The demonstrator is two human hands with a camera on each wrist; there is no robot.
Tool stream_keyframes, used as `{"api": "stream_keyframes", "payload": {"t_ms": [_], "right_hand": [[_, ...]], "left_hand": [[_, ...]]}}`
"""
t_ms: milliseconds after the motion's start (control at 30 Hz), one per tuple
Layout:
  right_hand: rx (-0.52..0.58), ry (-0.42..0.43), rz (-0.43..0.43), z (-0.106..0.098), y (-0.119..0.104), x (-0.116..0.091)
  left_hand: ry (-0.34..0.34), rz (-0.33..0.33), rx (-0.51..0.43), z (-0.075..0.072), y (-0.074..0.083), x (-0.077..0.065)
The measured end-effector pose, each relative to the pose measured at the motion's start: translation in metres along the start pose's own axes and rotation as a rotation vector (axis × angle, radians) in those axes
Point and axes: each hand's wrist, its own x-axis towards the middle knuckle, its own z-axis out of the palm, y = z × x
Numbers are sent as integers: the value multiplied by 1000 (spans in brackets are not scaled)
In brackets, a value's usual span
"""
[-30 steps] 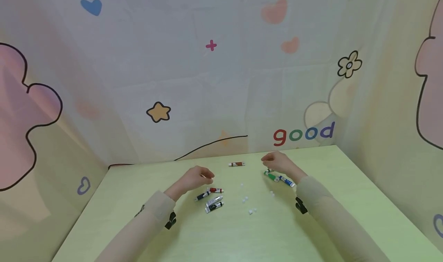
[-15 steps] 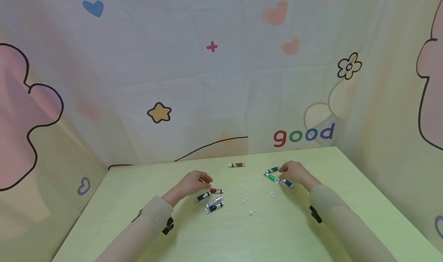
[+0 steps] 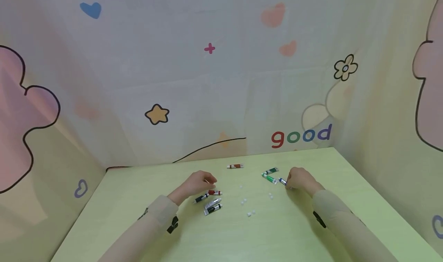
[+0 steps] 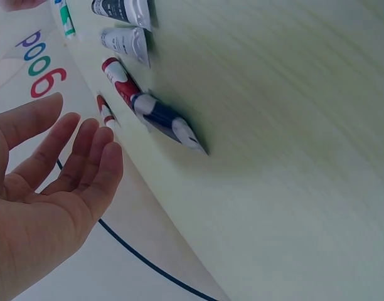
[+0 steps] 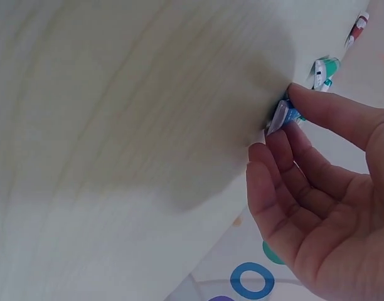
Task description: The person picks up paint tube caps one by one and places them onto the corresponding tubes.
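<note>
Pinching the crimped end of the blue paint tube between thumb and fingers of the right hand, the nearer one. Lying left of those fingertips, long axis slanting away toward the light-green paint tube; touching the worktop or just above, hard to tell. Well apart from the loosely curved, empty left hand, near the red paint tube.

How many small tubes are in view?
8: red tube, dark blue, silver and black near the left grip; brown at the back; dark green and bright green near the right grip, which pinches the blue one. Grips could hide more.
</note>
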Motion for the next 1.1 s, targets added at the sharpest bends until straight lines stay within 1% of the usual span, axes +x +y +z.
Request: {"api": "stream_keyframes", "payload": {"t_ms": [267,400,500,700,800,933,1100], "right_hand": [[-10,-14,8,-2,4,-10],[-10,-8,-3,-2,8,-15],[-14,-2,-8,-3,11,-19],[7,-11,1,-4,14,-23],[20,-11,7,-7,15,-24],[20,-11,16,-9,17,-24],[31,-12,0,-10,20,-21]], "left_hand": [[-43,31,2,19,15,16],[-63,50,31,30,22,28],[-74,62,55,39,25,38],[-77,59,67,53,26,55],[-83,66,90,59,29,63],[-78,99,148,65,34,70],[-43,124,198,71,40,73]]}}
